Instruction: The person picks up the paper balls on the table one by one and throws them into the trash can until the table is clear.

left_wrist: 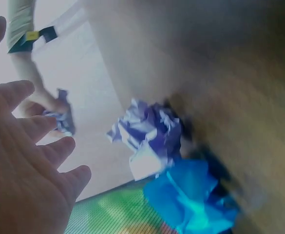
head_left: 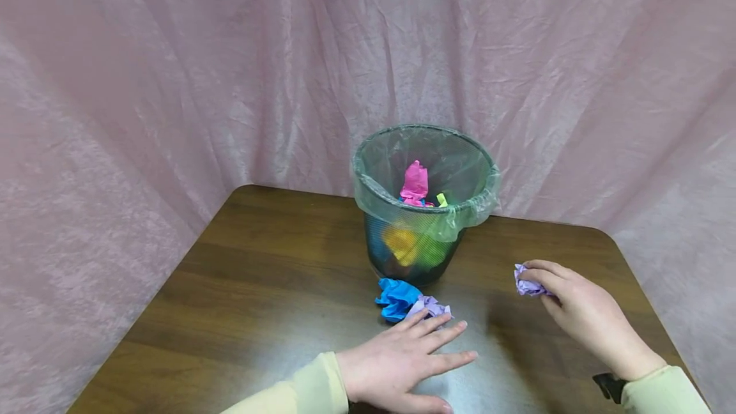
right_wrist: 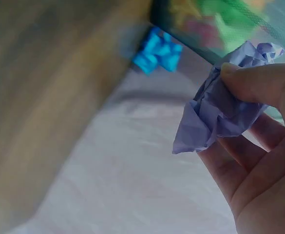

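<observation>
My right hand pinches a crumpled ball of purple paper between thumb and fingers, held to the right of the bin. The left hand is spread with straight fingers, its fingertips close by a second crumpled purple paper. Against that paper lies a crumpled blue paper, on the table just in front of the bin. The mesh waste bin stands upright, lined with a thin green plastic bag. Inside it show a pink crumpled paper and several other coloured ones.
The brown wooden table has rounded far corners. Behind it and along both sides hangs a pink curtain. A dark band sits on the right wrist, at the edge of a pale green sleeve.
</observation>
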Demonstrator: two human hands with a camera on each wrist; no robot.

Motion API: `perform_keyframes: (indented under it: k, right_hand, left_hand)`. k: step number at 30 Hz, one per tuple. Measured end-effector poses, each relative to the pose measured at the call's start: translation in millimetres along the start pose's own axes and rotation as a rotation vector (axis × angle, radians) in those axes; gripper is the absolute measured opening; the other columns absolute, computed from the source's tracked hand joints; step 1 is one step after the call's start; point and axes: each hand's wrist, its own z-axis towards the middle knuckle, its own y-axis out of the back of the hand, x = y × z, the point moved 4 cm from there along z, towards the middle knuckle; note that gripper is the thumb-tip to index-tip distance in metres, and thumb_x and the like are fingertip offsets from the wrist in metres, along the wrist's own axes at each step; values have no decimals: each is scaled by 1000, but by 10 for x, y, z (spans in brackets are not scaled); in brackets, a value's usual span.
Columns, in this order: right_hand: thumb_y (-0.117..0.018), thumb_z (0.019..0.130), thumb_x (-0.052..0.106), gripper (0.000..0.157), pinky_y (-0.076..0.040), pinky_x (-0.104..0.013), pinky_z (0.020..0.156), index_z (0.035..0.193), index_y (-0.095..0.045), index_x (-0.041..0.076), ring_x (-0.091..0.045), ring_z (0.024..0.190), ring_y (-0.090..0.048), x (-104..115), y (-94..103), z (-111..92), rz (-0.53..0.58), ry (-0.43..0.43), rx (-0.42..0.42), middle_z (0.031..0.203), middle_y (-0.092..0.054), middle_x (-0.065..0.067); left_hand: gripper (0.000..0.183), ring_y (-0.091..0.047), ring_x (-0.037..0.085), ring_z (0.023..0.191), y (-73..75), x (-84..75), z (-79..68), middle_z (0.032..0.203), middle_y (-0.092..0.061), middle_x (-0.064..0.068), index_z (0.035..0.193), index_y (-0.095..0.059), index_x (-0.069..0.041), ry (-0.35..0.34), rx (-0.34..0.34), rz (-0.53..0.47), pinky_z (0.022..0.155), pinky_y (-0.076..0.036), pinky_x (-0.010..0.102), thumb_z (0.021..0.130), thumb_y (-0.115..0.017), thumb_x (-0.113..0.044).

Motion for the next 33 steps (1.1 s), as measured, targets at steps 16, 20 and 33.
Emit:
perform_keyframes:
  k: [16,20,33]
  right_hand:
    - [-58,84,-1,40,-33,-7,101,119,-73,10,-21,110,-63,294,927,773,58,188,-194,129,-67,-7]
    - [-56,87,0,37,-33,-9,104,119,-73,8,-22,109,-63,397,1044,1000,68,247,-197,127,-68,-8]
    - [-73,83,-16,43,-39,-11,97,117,-73,10,-19,108,-64,506,1149,1732,139,196,-183,122,-69,-3]
  left_hand:
    - [75,-6,26,157,352,235,-397,171,-7,3,164,-27,-27,29,-116,21,123,-16,52,102,-39,-68]
    - [75,-4,26,157,393,314,-465,171,-6,4,164,-26,-26,43,-117,6,124,-14,51,102,-38,-67]
    - [79,-9,27,156,445,470,-634,171,-10,5,164,-24,-26,90,-120,-9,122,-16,55,100,-51,-63]
